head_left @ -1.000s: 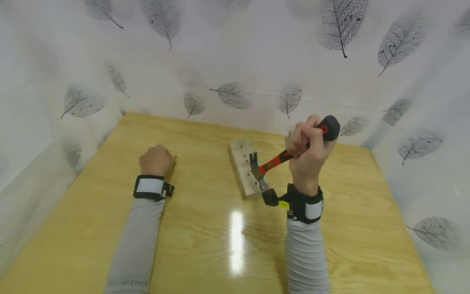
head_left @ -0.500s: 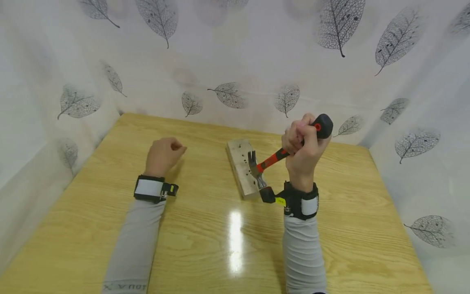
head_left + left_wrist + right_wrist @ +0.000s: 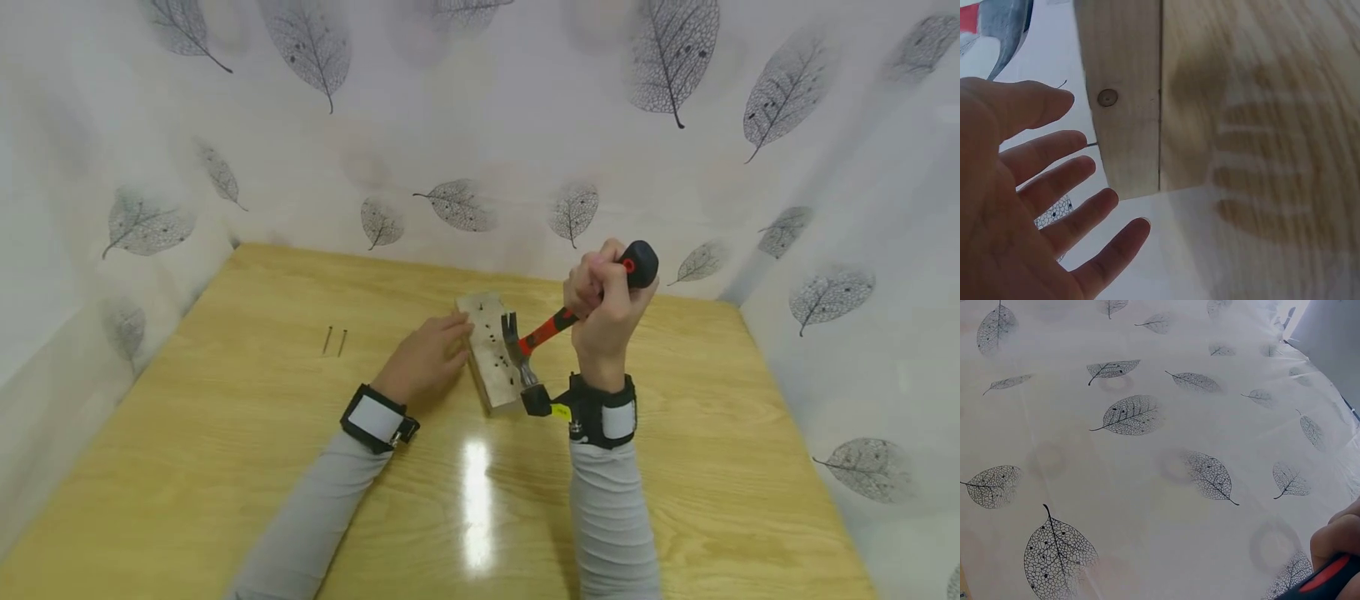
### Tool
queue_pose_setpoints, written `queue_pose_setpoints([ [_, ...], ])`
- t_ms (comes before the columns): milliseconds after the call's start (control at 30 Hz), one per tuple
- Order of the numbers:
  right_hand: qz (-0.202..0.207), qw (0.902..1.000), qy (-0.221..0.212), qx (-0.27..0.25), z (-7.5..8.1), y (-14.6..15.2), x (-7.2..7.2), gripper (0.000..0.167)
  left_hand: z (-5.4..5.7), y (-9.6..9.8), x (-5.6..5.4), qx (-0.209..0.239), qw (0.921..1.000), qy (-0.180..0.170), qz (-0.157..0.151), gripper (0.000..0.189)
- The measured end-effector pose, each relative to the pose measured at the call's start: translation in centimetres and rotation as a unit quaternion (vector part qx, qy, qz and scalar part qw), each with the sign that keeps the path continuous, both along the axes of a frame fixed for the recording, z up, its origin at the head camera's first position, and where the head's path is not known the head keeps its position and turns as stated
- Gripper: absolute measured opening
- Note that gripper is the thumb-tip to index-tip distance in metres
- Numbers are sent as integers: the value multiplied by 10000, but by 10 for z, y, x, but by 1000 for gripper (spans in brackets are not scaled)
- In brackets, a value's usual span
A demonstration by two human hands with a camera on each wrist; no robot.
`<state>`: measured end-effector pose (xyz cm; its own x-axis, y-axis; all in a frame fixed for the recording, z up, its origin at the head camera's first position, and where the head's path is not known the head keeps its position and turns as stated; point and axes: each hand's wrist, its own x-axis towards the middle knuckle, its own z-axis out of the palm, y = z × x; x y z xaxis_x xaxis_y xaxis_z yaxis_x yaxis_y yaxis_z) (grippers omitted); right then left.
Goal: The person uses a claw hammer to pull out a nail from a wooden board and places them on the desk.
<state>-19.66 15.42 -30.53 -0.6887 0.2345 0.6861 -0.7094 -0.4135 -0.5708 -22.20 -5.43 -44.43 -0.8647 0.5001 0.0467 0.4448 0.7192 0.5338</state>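
In the head view a pale wood block [image 3: 491, 354] lies on the table, dotted with dark holes or nail heads. One nail [image 3: 481, 307] stands up near its far end. My left hand [image 3: 427, 360] is at the block's left side with fingers extended; the left wrist view shows the fingers [image 3: 1054, 181] spread beside the block [image 3: 1125, 119], and contact is hard to tell. My right hand [image 3: 609, 300] grips a claw hammer [image 3: 542, 335] by its red and black handle, the head over the block's right edge. The hammer handle [image 3: 1329, 581] enters a corner of the right wrist view.
Two loose nails [image 3: 342, 342] lie side by side on the table [image 3: 262, 467], left of my left hand. A pale cloth [image 3: 495, 108] printed with leaves hangs behind the table and along its sides.
My left hand has opened from a curled pose and moved right to the block, leaving two nails in view. The right hand still holds the hammer over the block, nearly unmoved.
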Motion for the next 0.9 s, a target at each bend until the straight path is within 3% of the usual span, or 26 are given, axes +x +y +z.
queue_pose_setpoints([
  [200,-17,10000,-17,-9,-5,-4,-3,27,-9,-1,3,-288,9994,212,-6,53],
  [467,-206,9990,-35,402,-5,-1,-16,27,-9,1,2,-280,9993,227,-45,50],
  [667,73,9959,-286,859,-7,-6,-39,31,-8,2,3,-442,9988,209,-6,50],
  [900,278,9852,-1065,1316,-9,-27,-73,33,-3,-1,3,-329,9992,243,-24,50],
])
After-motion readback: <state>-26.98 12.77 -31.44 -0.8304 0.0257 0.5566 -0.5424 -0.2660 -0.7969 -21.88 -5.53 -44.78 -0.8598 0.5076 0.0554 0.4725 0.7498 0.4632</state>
